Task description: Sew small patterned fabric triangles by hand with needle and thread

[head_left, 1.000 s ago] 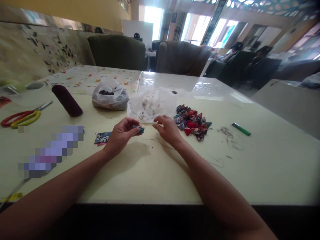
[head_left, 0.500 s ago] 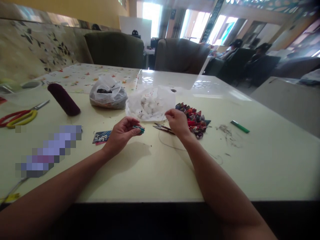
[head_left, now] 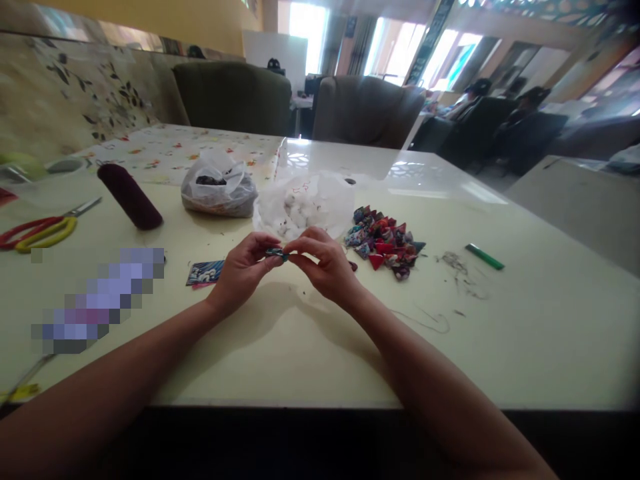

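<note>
A small folded piece of teal fabric (head_left: 275, 253) is pinched between the thumb and fingers of my left hand (head_left: 243, 267), above the table. My right hand (head_left: 325, 263) meets it from the right, thumb and forefinger closed at the fabric's right end; whatever is between these fingertips is too small to make out. Behind my right wrist shows a bit of the thread snips' handle (head_left: 353, 266), the blades hidden by the hand. A loose thread (head_left: 425, 323) curls on the table right of my forearm. Beside my left wrist lies a blue patterned fabric piece (head_left: 203, 273).
A white bag of stuffing (head_left: 325, 200) and a grey-filled plastic bag (head_left: 220, 193) stand behind my hands. Small fabric triangles (head_left: 385, 243) are heaped at right, near thread scraps (head_left: 457, 267) and a green tool (head_left: 485, 257). Scissors (head_left: 47, 230) and a maroon thread spool (head_left: 130, 197) lie left.
My right hand has come left and slightly down from over the snips to the teal fabric, now covering most of the snips. The left hand keeps its hold nearly in place.
</note>
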{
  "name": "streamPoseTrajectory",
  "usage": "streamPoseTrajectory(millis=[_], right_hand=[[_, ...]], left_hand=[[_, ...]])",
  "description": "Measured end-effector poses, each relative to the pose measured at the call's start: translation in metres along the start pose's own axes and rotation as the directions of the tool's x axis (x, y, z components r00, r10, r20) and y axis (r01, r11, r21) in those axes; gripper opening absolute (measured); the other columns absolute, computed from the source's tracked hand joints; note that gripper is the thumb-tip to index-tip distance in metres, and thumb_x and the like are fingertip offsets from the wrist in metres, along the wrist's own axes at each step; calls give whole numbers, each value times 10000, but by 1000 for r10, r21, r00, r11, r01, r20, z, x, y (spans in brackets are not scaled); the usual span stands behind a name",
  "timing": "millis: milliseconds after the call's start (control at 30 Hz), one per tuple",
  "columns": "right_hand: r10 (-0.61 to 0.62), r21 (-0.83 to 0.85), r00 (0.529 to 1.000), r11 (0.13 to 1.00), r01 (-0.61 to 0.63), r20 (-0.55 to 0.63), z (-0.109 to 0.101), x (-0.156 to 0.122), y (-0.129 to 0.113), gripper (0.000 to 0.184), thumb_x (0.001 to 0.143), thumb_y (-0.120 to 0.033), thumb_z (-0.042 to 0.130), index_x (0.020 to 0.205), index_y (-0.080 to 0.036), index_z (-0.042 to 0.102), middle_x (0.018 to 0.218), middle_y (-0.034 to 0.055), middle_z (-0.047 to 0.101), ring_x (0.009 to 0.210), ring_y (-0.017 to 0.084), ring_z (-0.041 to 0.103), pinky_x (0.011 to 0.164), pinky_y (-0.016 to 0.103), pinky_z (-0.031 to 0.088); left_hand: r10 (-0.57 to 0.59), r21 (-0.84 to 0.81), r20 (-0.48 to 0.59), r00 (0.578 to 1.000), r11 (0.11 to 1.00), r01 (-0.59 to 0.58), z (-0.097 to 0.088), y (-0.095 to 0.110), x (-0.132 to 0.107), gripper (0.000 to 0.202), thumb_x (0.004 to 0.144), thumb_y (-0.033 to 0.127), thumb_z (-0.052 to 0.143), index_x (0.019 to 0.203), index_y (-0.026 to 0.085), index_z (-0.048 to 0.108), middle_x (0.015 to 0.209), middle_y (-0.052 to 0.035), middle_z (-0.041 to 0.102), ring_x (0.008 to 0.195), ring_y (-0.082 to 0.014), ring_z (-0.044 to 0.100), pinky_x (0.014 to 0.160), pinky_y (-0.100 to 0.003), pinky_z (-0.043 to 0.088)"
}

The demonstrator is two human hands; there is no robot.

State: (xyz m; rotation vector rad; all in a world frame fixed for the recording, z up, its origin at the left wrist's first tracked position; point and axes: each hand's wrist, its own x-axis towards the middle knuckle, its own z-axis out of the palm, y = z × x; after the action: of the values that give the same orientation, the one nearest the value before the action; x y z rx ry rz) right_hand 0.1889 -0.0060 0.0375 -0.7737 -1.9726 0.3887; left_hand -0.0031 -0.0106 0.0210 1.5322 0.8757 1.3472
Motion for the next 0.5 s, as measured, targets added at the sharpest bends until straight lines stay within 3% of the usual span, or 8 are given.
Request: streamPoseTrajectory(millis=[300, 400, 500], right_hand=[[34, -52, 998, 998, -31, 58, 8, -3, 2, 100, 945, -178, 593, 901, -213, 676, 890, 43, 588, 862, 169, 580, 782, 289, 467], [23, -47, 996, 999, -19, 85, 6, -2, 1, 132, 958, -169, 551, 876, -198, 651, 879, 43, 588, 826, 156, 577, 748, 270, 456], [1, -45, 995, 999, 3, 99, 4, -2, 1, 138, 966, -168, 533, 876, -194, 634, 882, 43, 587, 812, 150, 572, 732, 257, 448]], left_hand=[[-4, -26, -11, 1000, 1000, 3, 4, 2, -3, 244, 791, 279, 800, 966, 211, 645, 884, 5, 698, 841, -146, 679, 828, -300, 578], [11, 24, 23, 1000, 1000, -12, 3, 2, -3, 184, 822, 287, 770, 944, 204, 659, 887, -11, 704, 839, -158, 678, 836, -314, 572], [93, 136, 55, 994, 986, -100, 0, 1, -2, 111, 861, 279, 724, 922, 200, 675, 918, -31, 701, 866, -169, 673, 840, -316, 562]])
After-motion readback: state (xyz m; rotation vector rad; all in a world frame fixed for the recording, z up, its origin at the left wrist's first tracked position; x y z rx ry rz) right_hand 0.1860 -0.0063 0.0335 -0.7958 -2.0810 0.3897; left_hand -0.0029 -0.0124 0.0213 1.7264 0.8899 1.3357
